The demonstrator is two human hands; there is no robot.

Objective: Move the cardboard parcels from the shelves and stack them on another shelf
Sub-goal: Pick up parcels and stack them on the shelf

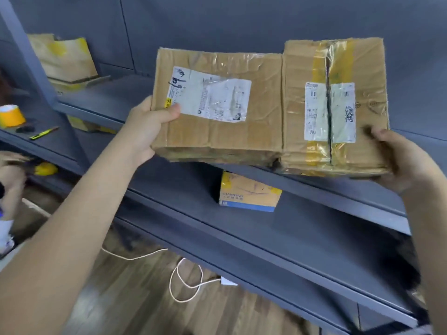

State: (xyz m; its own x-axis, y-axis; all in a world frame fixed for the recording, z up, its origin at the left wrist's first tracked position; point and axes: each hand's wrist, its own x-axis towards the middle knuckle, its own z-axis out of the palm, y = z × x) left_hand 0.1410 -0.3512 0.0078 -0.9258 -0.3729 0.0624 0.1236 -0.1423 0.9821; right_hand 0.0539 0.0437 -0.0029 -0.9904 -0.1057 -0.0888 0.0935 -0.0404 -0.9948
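Observation:
Two worn cardboard parcels sit side by side, tilted up over the front edge of a grey shelf [314, 187]. The left parcel [217, 141] carries a torn white label; my left hand [147, 126] grips its left edge, thumb on top. The right parcel [367, 76] has yellow tape and a split white label; my right hand [401, 160] holds its lower right corner from beneath. The parcels touch each other along their inner sides.
More cardboard parcels [65, 59] stand at the back left of the same shelf. A yellow and blue box [249, 192] sits on the shelf below. A yellow tape roll [11, 116] and a cutter [43, 132] lie on a left shelf. A white cord [183, 284] trails on the wooden floor.

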